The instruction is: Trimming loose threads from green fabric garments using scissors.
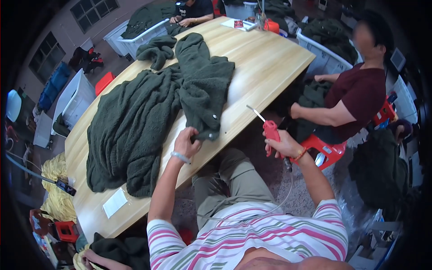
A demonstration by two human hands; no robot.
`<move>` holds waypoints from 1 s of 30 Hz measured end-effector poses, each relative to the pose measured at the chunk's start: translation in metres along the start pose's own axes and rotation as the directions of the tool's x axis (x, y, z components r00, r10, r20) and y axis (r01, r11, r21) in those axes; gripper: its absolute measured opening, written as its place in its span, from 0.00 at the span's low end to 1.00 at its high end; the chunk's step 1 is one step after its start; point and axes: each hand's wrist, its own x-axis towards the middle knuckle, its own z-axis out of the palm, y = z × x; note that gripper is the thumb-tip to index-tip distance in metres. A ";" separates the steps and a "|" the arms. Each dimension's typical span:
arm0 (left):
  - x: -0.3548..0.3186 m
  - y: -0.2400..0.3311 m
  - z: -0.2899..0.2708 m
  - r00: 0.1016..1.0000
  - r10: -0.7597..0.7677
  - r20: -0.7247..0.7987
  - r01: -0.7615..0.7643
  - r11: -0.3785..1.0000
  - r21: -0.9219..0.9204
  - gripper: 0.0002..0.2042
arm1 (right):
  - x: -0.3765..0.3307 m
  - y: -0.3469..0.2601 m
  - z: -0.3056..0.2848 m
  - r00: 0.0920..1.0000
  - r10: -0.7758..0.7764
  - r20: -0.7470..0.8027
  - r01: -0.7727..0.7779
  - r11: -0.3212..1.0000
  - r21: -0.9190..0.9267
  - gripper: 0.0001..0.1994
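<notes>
Dark green knitted garments lie in a loose heap on the wooden table. My left hand (186, 143) pinches the near edge of one dark green garment (202, 96), close to the table's front edge. Two small pale spots show on that garment beside my fingers. Off the table's edge, my right hand (284, 145) is wrapped round a red air blow gun (271, 130). Its thin metal nozzle points up and left toward the table, and a clear hose (290, 189) hangs from its handle. Left of my left arm lies a larger bunched dark green garment (130, 121).
The wooden table (265, 58) spreads ahead of me, with a white paper (115, 203) at its near left. At right, a person in a maroon top (355, 99) sits on a red stool (330, 153). Another person (193, 13) works at the far edge. White bins (78, 101) of garments stand around.
</notes>
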 end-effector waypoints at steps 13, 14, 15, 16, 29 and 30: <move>-0.116 0.048 -0.029 0.991 0.134 0.000 -0.119 0.885 0.450 0.28 | 0.118 -0.032 0.074 0.953 -0.113 0.282 0.000 0.928 0.373 0.20; -0.116 0.045 -0.027 0.985 0.170 0.042 -0.170 0.867 0.469 0.26 | 0.121 -0.038 0.079 0.949 -0.133 0.284 0.031 0.941 0.338 0.20; -0.115 0.042 -0.026 0.970 0.237 0.052 -0.235 0.859 0.454 0.24 | 0.128 -0.041 0.081 0.944 -0.172 0.283 0.072 0.940 0.332 0.21; -0.115 0.037 -0.025 0.972 0.230 0.051 -0.228 0.863 0.452 0.24 | 0.130 -0.049 0.077 0.930 -0.186 0.316 0.082 0.946 0.314 0.21; -0.091 0.012 -0.034 0.954 0.181 -0.239 -0.089 0.932 0.353 0.14 | 0.263 -0.161 -0.073 0.759 -0.549 -0.351 0.533 0.833 -0.149 0.11; -0.088 0.011 -0.032 0.965 0.171 -0.200 -0.070 0.900 0.430 0.14 | 0.269 -0.159 -0.079 0.853 -0.439 -0.282 0.370 0.890 -0.268 0.12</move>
